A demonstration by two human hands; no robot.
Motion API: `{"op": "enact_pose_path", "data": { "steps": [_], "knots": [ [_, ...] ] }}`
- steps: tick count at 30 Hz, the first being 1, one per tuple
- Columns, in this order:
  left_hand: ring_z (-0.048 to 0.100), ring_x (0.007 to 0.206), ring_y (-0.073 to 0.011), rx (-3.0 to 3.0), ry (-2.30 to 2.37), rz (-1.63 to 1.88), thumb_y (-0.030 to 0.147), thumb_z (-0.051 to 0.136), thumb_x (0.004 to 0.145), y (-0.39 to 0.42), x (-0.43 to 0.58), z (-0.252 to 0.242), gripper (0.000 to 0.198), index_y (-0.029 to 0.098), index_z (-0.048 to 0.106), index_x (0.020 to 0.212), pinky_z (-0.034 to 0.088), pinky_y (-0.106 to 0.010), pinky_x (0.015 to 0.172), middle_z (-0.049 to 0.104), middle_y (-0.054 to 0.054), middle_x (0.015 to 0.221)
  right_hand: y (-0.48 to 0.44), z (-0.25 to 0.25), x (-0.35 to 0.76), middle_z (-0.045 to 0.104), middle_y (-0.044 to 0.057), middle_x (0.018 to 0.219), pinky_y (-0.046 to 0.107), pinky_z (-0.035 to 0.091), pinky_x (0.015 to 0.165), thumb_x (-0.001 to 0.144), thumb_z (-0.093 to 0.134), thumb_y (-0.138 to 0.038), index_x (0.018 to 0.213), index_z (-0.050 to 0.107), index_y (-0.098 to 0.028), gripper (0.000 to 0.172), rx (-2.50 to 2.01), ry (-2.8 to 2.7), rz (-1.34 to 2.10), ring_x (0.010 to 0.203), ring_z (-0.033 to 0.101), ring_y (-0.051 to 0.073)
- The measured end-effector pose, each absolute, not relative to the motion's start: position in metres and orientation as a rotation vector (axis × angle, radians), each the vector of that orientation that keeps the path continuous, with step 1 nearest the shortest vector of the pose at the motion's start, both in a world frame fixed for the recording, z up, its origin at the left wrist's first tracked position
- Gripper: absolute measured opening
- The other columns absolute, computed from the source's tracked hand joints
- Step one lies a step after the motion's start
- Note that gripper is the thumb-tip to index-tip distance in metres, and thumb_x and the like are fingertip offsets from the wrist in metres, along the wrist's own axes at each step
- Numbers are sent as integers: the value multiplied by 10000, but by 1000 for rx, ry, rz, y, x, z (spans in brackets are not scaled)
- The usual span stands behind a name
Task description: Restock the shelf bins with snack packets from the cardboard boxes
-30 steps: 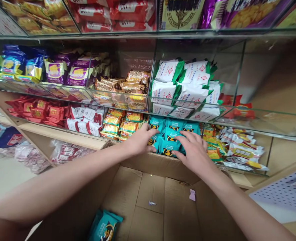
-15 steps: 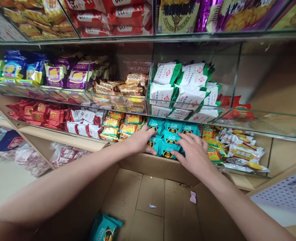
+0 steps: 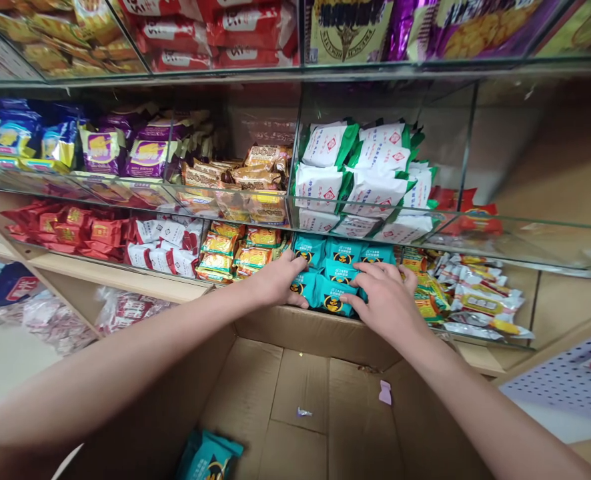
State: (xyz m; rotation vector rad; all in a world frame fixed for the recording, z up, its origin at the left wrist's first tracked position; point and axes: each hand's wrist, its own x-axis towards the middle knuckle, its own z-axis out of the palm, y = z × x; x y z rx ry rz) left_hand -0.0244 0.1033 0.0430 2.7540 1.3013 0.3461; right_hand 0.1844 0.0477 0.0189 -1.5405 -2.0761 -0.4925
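Observation:
Teal snack packets (image 3: 343,250) are stacked in rows on the lower shelf, straight ahead of me. On the left of the stack, my left hand (image 3: 278,280) has its thumb low and its fingers higher, closed about a front packet. My right hand (image 3: 388,293) bends over the right side of the stack, thumb and fingers on the packets there. The front middle packet (image 3: 333,300) shows between both hands. Below my arms stands an open cardboard box (image 3: 295,330), and another teal packet (image 3: 210,457) lies at its near left.
White-and-green packets (image 3: 375,190) stand on the glass shelf above, behind a clear front panel (image 3: 355,207). Orange-yellow packets (image 3: 218,250) lie left of the teal stack, white-and-yellow ones (image 3: 485,300) to its right. Small scraps (image 3: 385,392) rest on the box floor.
The view has shifted slightly, so the shelves sit a little further left in the frame. Both hands stay on the teal packets, with only small finger movement on the right.

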Motion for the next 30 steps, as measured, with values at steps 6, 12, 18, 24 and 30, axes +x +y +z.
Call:
{"op": "enact_pose_path", "data": {
  "steps": [6,12,18,24,30],
  "knots": [
    [549,846,-220,2768,1448,380,362,704,606,84,-20,41,509,186,437,1003,443,-328,698,414,-74,1030,47,17,183,571,35,1163,497,248,871,756,545,-406,763,603,-217,197,-1555,-2064,-494,1016,448,272],
    [538,887,-228,2728,1473,405,358,664,657,78,-33,34,397,197,411,917,429,-311,709,496,-49,930,47,17,185,575,50,1143,504,253,873,747,558,-390,790,584,-214,184,-1545,-2102,-504,1037,451,271],
    [532,870,-224,2695,1432,524,350,561,753,82,-41,24,313,181,431,983,433,-334,725,509,-74,942,47,18,185,536,62,1189,489,277,871,694,626,-347,847,551,-211,218,-1527,-2172,-441,1083,426,280],
    [512,950,-199,2699,1380,635,272,454,822,88,-37,27,324,213,417,1139,431,-336,810,461,-67,1027,45,16,183,524,68,1215,493,289,863,701,606,-327,759,524,-207,157,-1493,-2187,-406,1135,389,291],
    [501,929,-182,2751,1269,698,186,438,815,101,-25,32,322,174,465,1136,428,-315,840,431,-77,1031,41,17,182,504,66,1250,505,276,890,690,623,-320,714,509,-205,163,-1506,-2156,-384,1186,349,305]
  ]
}}
